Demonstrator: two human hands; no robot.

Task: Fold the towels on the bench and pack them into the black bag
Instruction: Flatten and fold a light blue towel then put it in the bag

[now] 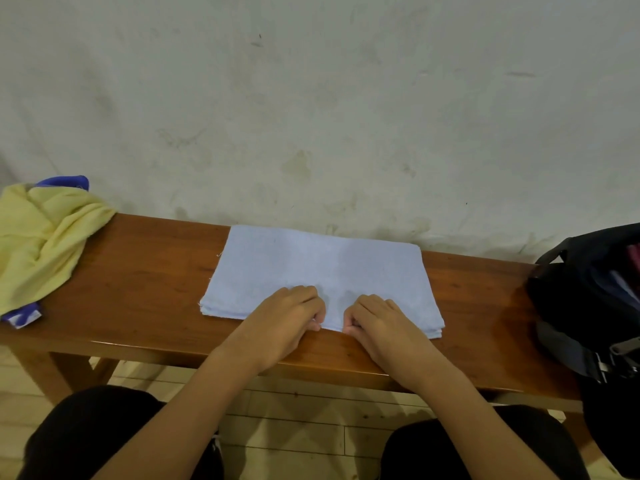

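Yellow towel point(41, 244): was seen crumpled in a heap at the far left end of the bench; its left side was cut off by the frame edge.
Blue cloth point(65, 181): was mostly hidden beneath the yellow towel; only a bit at the far top and a corner with white marks at the near bottom could be made out, and whether these were one piece could not be told.
Bench point(145, 289): a brown wooden top was set against a stained pale wall; its right end was covered by the bag, and one leg was seen at the near left.
Light blue towel point(311, 271): was laid flat at the middle of the bench, folded into several layers, as shown by the stacked edges at its near right corner.
Left hand point(287, 320): its fingers were curled and the towel's near edge was pinched, just left of the middle.
Right hand point(381, 323): the same near edge was pinched just beside the left hand, with curled fingers; the fingertips were tucked under and hard to see.
Black bag point(581, 306): was stood open on the right end of the bench, partly cut off by the frame; folded fabric inside was dimly visible.
Legs: dark clothing was seen at the near bottom, over a light plank floor.
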